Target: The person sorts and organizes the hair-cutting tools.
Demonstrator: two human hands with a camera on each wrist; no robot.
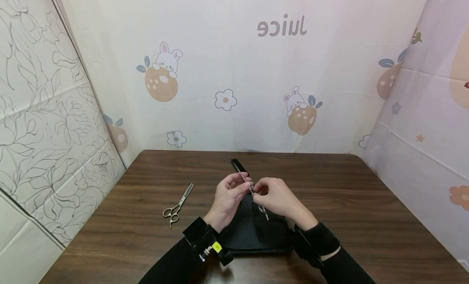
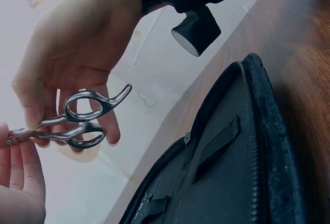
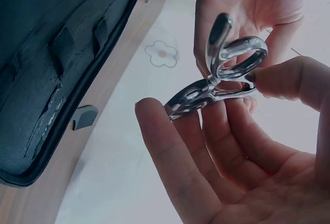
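Both hands hold a pair of silver scissors (image 1: 262,211) above an unzipped black case (image 1: 256,241). My left hand (image 1: 228,197) pinches the blade end between thumb and fingers; in the left wrist view, it shows at the left edge. My right hand (image 1: 278,198) grips the shank near the finger rings, its thumb at the handle in the right wrist view. Two rings and a curved finger rest show on the scissors (image 2: 73,132). Fingers partly cover the blades. Inside the case are elastic loops (image 2: 219,147).
Thinning scissors (image 1: 178,206) with a toothed blade lie on the brown table (image 1: 146,235), left of the case. Beyond the hands lies a flat black object (image 1: 239,166), its kind unclear. Patterned curtains (image 1: 227,64) stand behind the table and at both sides.
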